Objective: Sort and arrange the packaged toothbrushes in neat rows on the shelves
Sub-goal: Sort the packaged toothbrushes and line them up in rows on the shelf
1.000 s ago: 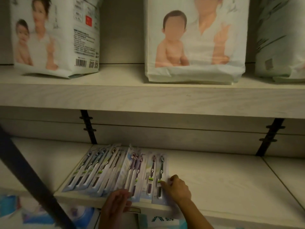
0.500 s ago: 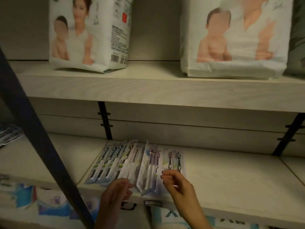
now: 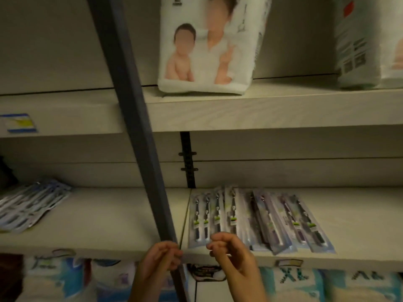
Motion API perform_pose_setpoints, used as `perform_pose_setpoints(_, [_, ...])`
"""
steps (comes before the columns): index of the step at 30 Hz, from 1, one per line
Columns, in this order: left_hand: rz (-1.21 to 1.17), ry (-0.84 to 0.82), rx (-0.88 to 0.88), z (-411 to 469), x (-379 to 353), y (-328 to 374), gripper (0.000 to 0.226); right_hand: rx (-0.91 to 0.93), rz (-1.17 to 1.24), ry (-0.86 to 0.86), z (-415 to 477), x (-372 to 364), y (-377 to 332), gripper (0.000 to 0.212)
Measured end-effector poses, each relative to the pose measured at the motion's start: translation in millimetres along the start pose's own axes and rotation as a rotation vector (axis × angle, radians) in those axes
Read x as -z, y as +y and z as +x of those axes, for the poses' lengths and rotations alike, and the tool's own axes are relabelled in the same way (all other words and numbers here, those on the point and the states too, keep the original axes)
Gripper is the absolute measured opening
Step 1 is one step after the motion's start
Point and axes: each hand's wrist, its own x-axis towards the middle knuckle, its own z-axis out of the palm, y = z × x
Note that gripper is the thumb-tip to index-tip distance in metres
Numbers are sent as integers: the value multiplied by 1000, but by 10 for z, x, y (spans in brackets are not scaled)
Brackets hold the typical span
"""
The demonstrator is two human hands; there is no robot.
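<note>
Bare left hand (image 3: 160,258), bare right hand (image 3: 231,255), slender fingers (image 3: 220,238), uncovered forearms (image 3: 250,287)

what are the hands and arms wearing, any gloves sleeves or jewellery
Both the left hand and the right hand are bare: no gloves, and no ring or watch shows in this dim, blurred view. No sleeve shows anywhere down to the frame's bottom edge.

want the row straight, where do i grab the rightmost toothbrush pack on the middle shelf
Probably pinch the near short end of the rightmost pack, coming from the front: it lies flat and tilted, that end at the shelf edge, its right side free.
</note>
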Motion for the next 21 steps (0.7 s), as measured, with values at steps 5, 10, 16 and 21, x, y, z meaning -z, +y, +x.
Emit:
perform_pose_setpoints(5, [233, 171, -110, -399, -16, 708, 24, -4, -11, -73, 43, -457, -82, 14])
perform_pose_setpoints(10, [271, 203, -173, -461, 307, 919, 18, 14, -56, -134, 131, -961, -46, 24])
perform_pose_setpoints(16, [262, 232, -172, -316, 1035, 1133, 13, 8, -40, -108, 326, -1654, 109, 26])
perform_pose_setpoints(21, [285, 155, -146, -94, 1951, 1353, 16, 58, -25, -28, 551, -2641, 339, 29])
